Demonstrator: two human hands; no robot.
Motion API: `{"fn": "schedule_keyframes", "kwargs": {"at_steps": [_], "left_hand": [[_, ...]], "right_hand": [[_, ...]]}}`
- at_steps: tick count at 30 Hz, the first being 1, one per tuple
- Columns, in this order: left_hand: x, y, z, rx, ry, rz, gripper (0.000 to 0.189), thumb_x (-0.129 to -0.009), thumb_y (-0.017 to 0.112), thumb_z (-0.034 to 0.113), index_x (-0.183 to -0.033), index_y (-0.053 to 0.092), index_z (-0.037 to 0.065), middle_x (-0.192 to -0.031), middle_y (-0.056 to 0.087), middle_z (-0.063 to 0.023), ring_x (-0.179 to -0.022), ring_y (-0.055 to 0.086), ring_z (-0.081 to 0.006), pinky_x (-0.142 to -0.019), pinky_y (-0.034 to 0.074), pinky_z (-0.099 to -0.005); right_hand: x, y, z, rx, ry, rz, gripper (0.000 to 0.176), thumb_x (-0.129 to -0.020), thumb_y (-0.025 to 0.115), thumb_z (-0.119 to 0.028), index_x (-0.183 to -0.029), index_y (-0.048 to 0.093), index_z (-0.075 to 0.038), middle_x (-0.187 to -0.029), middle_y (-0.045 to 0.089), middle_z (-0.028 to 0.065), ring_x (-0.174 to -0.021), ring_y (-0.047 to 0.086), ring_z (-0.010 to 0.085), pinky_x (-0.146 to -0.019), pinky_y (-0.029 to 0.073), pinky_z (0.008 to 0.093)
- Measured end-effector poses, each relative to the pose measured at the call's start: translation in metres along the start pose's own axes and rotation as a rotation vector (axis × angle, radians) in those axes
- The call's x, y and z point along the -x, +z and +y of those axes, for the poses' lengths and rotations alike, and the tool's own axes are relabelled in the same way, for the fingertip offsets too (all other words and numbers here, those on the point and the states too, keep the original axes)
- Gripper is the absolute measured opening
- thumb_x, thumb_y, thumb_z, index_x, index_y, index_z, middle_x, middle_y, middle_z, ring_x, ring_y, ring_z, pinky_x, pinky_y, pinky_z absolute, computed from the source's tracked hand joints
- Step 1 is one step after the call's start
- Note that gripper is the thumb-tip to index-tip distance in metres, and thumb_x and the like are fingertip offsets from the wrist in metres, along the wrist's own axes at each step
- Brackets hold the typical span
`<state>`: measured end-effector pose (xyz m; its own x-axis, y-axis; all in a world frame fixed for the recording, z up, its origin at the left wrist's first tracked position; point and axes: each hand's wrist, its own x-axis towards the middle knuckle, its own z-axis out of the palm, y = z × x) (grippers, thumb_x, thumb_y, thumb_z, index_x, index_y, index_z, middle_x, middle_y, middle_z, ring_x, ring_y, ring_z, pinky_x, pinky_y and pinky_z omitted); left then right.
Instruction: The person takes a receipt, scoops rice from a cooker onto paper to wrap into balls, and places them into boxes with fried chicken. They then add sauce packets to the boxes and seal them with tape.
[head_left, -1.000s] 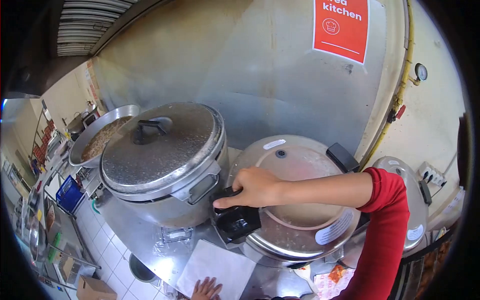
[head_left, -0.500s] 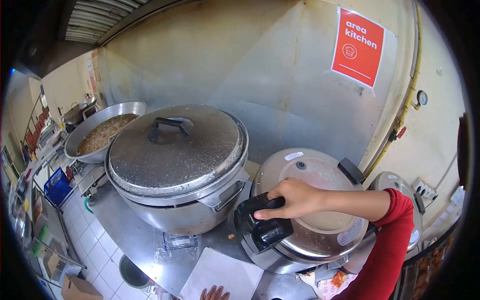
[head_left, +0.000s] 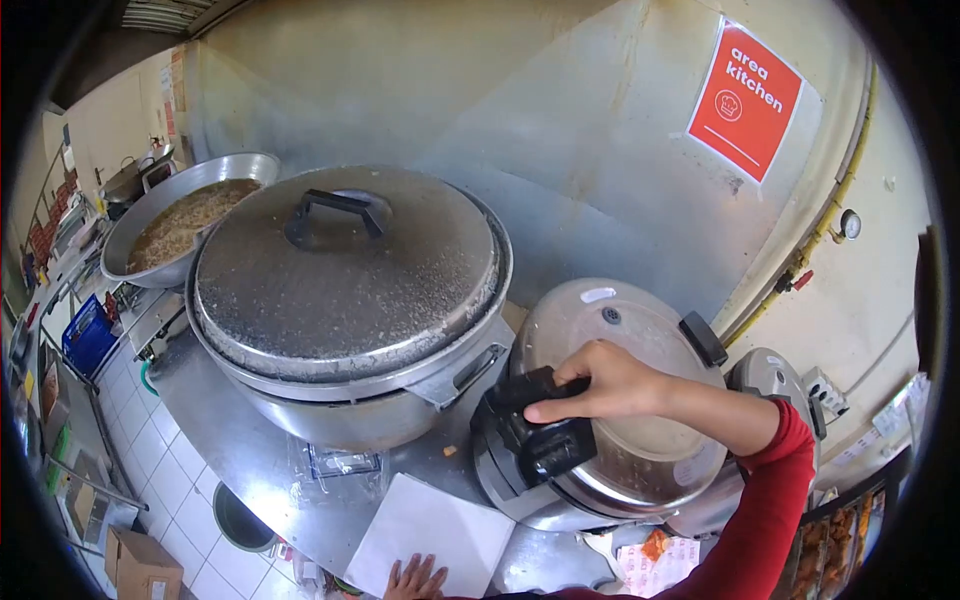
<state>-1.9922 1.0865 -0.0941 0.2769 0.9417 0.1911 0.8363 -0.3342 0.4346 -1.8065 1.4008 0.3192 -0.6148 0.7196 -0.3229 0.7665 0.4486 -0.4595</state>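
Note:
My right hand [head_left: 615, 382], in a red sleeve, has its fingers closed around the black handle [head_left: 535, 430] at the front of a steel rice cooker [head_left: 655, 430]. The cooker's lid is down. My left hand [head_left: 415, 578] lies with fingers spread on a flat white sheet or box [head_left: 450, 530], low in the view. Left of the cooker stands a large dented metal pot [head_left: 340, 415], covered by a dark, stained lid [head_left: 400, 290] with a black grip.
A wide metal pan [head_left: 125, 240] of brown food sits at far left. Behind my right arm stands a second cooker [head_left: 770, 375]. A white spatula-like utensil [head_left: 603, 550] and printed paper [head_left: 660, 570] lie in front. Below the steel table [head_left: 220, 400] is a dark bucket [head_left: 240, 520].
The view has shifted, and more of my left hand shows on the white sheet. My right hand keeps its hold on the cooker's handle, and the lid stays down.

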Motion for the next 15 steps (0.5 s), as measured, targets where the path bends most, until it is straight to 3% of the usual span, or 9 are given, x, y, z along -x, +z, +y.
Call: {"fn": "schedule_keyframes", "kwargs": {"at_steps": [4,6,9,10,12,14,15], "left_hand": [[-0.004,-0.011,0.007,0.034,-0.044,-0.026,0.057,-0.085,0.052,0.041,-0.133,0.043,0.010,-0.144,0.031,-0.0205,-0.134,0.026,-0.0391,-0.103,0.016,-0.0629],[-0.006,-0.012,0.005,0.037,-0.038,-0.056,0.060,-0.084,0.053,0.041,-0.134,0.041,0.010,-0.145,0.029,-0.0201,-0.135,0.025,-0.0390,-0.104,0.015,-0.0628],[-0.008,-0.017,0.006,0.003,-0.037,-0.111,0.053,-0.088,0.051,0.040,-0.131,0.046,0.007,-0.147,0.022,-0.0232,-0.136,0.022,-0.0385,-0.106,0.016,-0.0589],[-0.005,-0.016,0.005,-0.004,-0.042,-0.103,0.053,-0.086,0.053,0.039,-0.130,0.046,0.011,-0.145,0.026,-0.0209,-0.135,0.024,-0.0384,-0.105,0.017,-0.0605],[-0.006,-0.007,-0.002,-0.011,-0.035,-0.083,0.054,-0.081,0.056,0.038,-0.130,0.046,0.020,-0.141,0.035,-0.0163,-0.132,0.030,-0.0383,-0.103,0.020,-0.0636],[-0.002,-0.003,-0.007,-0.140,0.013,-0.128,0.055,-0.079,0.059,0.039,-0.130,0.046,0.020,-0.141,0.036,-0.0163,-0.131,0.031,-0.0385,-0.101,0.021,-0.0649],[-0.004,-0.006,-0.006,-0.128,0.015,-0.130,0.055,-0.079,0.059,0.039,-0.130,0.046,0.020,-0.140,0.036,-0.0163,-0.131,0.032,-0.0386,-0.101,0.022,-0.0647]], "right_hand": [[-0.007,0.005,0.013,-0.046,-0.035,0.021,0.064,-0.072,0.065,-0.062,-0.073,0.069,0.002,-0.062,0.061,0.0138,-0.062,0.060,0.0231,-0.062,0.045,0.0341],[0.002,0.002,0.011,-0.166,-0.085,0.114,0.057,-0.072,0.068,-0.058,-0.068,0.067,-0.001,-0.058,0.058,0.0084,-0.059,0.056,0.0172,-0.056,0.042,0.0311],[0.030,-0.040,0.004,-0.213,-0.084,0.223,0.051,-0.073,0.069,-0.055,-0.063,0.065,-0.006,-0.054,0.053,0.0008,-0.055,0.050,0.0100,-0.051,0.038,0.0260],[0.042,-0.061,0.008,-0.227,-0.068,0.283,0.049,-0.074,0.068,-0.054,-0.061,0.064,-0.007,-0.053,0.050,-0.0025,-0.053,0.047,0.0074,-0.050,0.036,0.0239],[0.067,-0.100,0.018,-0.360,-0.088,0.423,0.042,-0.083,0.061,-0.048,-0.072,0.064,-0.007,-0.061,0.049,-0.0055,-0.065,0.050,0.0065,-0.056,0.036,0.0225],[0.084,-0.136,0.039,-0.288,-0.019,0.722,0.055,-0.083,0.058,-0.054,-0.105,0.059,-0.002,-0.090,0.058,0.0010,-0.089,0.052,0.0087,-0.071,0.042,0.0238],[0.093,-0.156,0.061,-0.277,-0.125,0.758,0.061,-0.083,0.058,-0.054,-0.115,0.051,-0.002,-0.104,0.055,0.0027,-0.099,0.049,0.0105,-0.081,0.041,0.0255]]}}
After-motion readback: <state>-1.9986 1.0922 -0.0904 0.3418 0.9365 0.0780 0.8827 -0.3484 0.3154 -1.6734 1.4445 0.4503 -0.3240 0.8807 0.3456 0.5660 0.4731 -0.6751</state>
